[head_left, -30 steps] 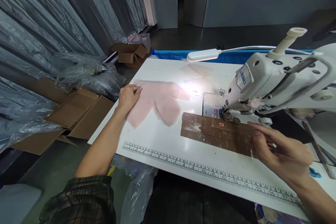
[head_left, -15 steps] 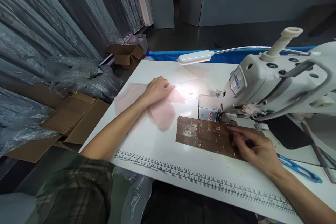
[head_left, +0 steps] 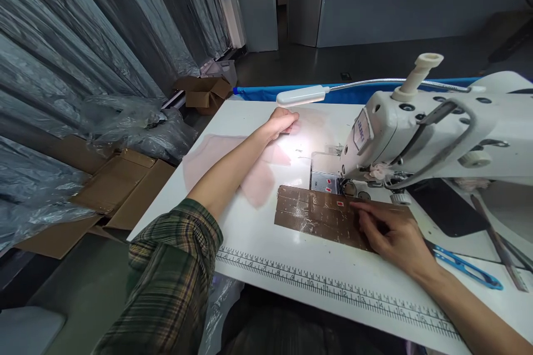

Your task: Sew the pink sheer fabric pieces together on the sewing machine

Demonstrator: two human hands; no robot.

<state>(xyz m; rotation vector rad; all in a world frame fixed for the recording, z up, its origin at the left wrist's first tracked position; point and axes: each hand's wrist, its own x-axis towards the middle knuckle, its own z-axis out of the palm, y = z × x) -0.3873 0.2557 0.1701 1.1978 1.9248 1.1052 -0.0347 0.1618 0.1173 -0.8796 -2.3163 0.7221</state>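
My left hand (head_left: 281,123) is at the back of the white table, its fingertips closed at the edge of a sheer pale fabric piece (head_left: 314,117) under the lamp. Sheer pink fabric pieces (head_left: 258,182) lie under and beside my left forearm. My right hand (head_left: 393,230) rests on a brown taped board (head_left: 310,212), the index finger stretched toward a small red mark and the thumb a little apart from it. Just behind the board stands the white sewing machine (head_left: 389,127), whose needle area (head_left: 347,186) is close to my right fingertips.
A lit lamp (head_left: 302,96) on a bendable neck hangs over the table. A blue-handled tool (head_left: 468,269) lies beside my right wrist. A printed ruler (head_left: 328,287) runs along the front edge. Cardboard boxes (head_left: 120,183) and clear plastic (head_left: 166,130) sit on the left.
My left hand has moved away and to the right, from the pink pieces to the sheer fabric near the lamp. My right hand stays on the brown board. The view has shifted slightly.
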